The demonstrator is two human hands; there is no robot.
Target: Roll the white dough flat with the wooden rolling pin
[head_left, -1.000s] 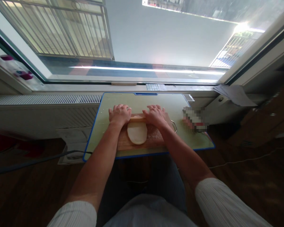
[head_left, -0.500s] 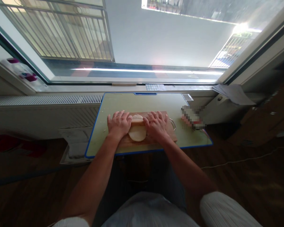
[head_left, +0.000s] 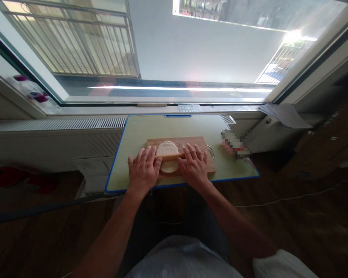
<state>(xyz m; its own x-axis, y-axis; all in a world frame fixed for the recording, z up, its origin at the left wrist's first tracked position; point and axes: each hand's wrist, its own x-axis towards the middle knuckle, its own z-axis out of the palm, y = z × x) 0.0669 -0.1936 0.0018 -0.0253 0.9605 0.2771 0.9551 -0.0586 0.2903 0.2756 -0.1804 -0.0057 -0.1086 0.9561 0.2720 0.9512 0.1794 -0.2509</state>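
The fingers (head_left: 145,153) of the left hand (head_left: 144,170) and the right hand (head_left: 195,164) are lying extended and slightly spread across a wooden rolling pin (head_left: 169,157), uncurled, one hand toward each end. Between the hands, the pin is crossing a flattened round of dough (head_left: 167,148), which is resting on a wooden cutting board (head_left: 201,142). The board's metal handle (head_left: 211,152) is projecting rightward. Beneath, a blue-edged, yellow-green table (head_left: 174,127) is supporting the board and, farther right, a pixelated object (head_left: 236,144).
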